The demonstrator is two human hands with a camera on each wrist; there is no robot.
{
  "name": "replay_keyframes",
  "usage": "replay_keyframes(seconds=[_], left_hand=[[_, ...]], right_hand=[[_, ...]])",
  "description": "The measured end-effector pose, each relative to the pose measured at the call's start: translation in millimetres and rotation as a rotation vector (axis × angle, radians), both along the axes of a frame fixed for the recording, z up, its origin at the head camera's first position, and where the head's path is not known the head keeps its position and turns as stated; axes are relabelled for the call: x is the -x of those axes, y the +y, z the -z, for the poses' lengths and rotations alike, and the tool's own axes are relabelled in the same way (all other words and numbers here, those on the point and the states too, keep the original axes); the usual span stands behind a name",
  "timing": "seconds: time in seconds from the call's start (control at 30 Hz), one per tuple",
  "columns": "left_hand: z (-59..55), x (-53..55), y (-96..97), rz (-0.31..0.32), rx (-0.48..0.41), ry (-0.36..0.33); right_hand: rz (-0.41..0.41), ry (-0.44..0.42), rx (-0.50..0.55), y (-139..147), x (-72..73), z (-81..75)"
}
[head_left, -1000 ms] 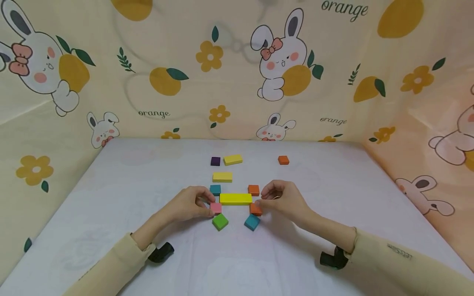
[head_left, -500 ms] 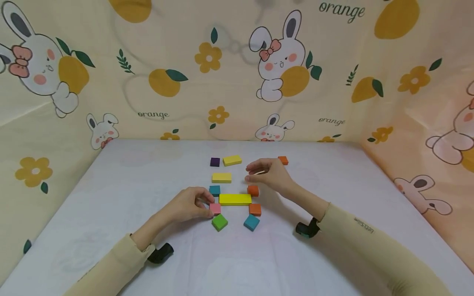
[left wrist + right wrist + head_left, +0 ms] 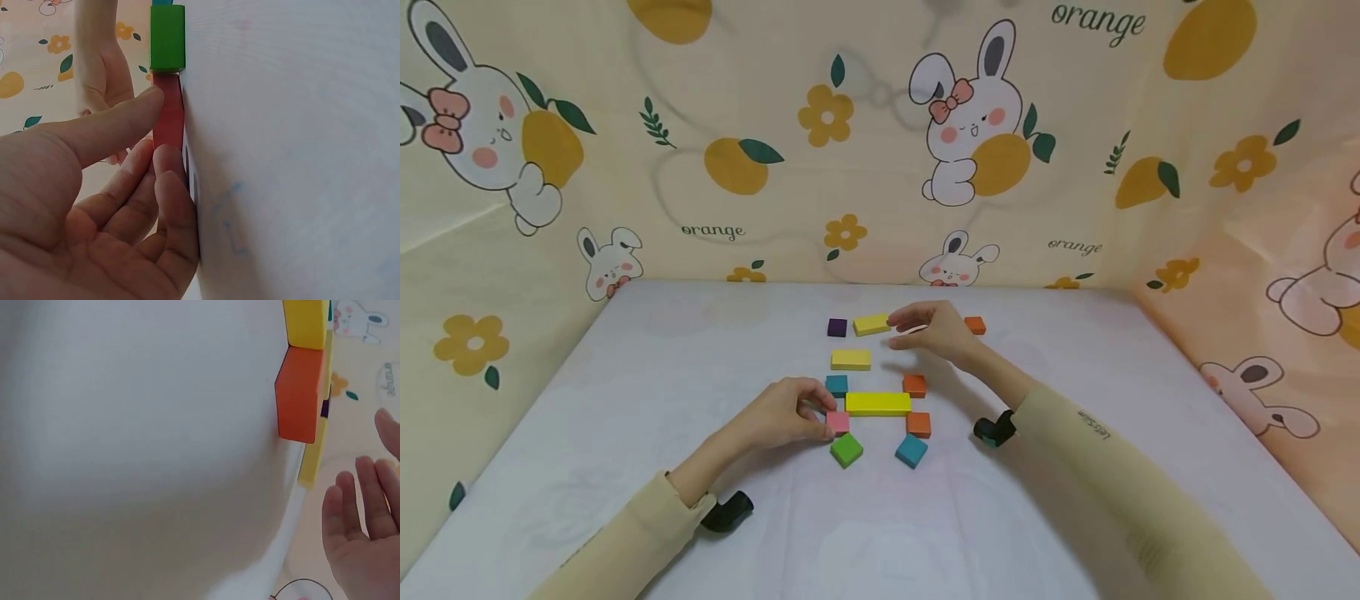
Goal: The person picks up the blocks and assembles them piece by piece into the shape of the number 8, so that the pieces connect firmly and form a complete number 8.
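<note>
My left hand (image 3: 790,412) is at the left side of a pink block (image 3: 838,422), its thumb and fingers pinching the block in the left wrist view. A green block (image 3: 846,450) sits turned at an angle just in front of the pink one. A long yellow block (image 3: 877,405) lies behind and to the right of it. Farther back, my right hand (image 3: 938,333) hovers over the table with thumb and fingers apart and nothing between them. Its fingertips are by the right end of a yellow block (image 3: 870,326). In the right wrist view, its fingers are extended.
A second yellow block (image 3: 851,360) lies behind a teal block (image 3: 837,385). Two orange blocks, one behind (image 3: 914,385) and one in front (image 3: 918,425), flank the long yellow block's right end. A blue block (image 3: 912,451), a purple block (image 3: 837,327) and another orange block (image 3: 975,325) also lie there.
My right hand has left the orange blocks beside the long yellow block and moved back and left to the rear yellow block. My left hand stays at the pink block.
</note>
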State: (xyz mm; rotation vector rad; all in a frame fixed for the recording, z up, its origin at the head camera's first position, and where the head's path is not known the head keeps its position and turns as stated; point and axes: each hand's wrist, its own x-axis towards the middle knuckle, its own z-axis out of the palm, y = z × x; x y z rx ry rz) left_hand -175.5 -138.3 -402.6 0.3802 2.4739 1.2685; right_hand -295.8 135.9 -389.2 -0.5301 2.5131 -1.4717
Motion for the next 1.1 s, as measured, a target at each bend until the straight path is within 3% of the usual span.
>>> replay_keyframes(seconds=[0.3, 0.8, 1.1], left_hand=[[0.5, 0.3, -0.4, 0.001, -0.007, -0.009], [1.5, 1.0, -0.5, -0.001, -0.004, -0.005], [0.6, 0.4, 0.0, -0.011, 0.002, -0.006]], right_hand=[[-0.062, -0.096, -0.032, -17, -0.4, 6.9], [-0.043, -0.137, -0.076, -32, -8.9, 11.1], [-0.039, -0.112, -0.101, -38, -7.9, 11.7]])
